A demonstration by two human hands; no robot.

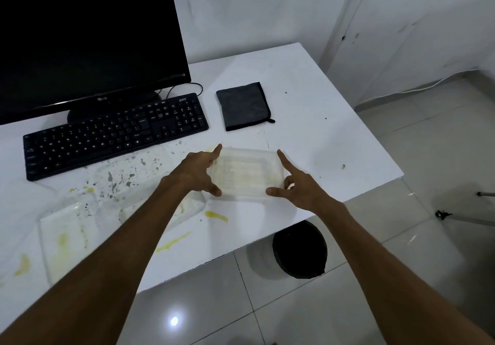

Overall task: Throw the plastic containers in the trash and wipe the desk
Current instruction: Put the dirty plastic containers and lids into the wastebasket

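Head view is showing a person reaching over a glossy white counter (308, 82), smooth but spattered with grey flecks and yellow smears toward seven o'clock. At eleven o'clock a black monitor (88, 31) is standing behind a matte black keyboard (115, 133). A round black trash bin (300, 249) is sitting on the tiled floor at five o'clock, partly tucked under the counter's edge. A folded dark grey cloth (242, 106), soft and nubby, is lying at one o'clock of the hands. At centre, a clear rectangular plastic container (246, 174), thin-walled and faintly ribbed, is resting on the counter. More clear containers (64, 237) are lying at eight o'clock among the spills. The left hand (199, 169) and right hand (297, 185) are bracketing the container's short sides, fingers spread wide and straight, thumbs at its near edge, nothing gripped yet. Judging by the flimsy plastic, closing both hands gently at the rim and keeping it level should be preventing residue from dripping on the way to the bin.
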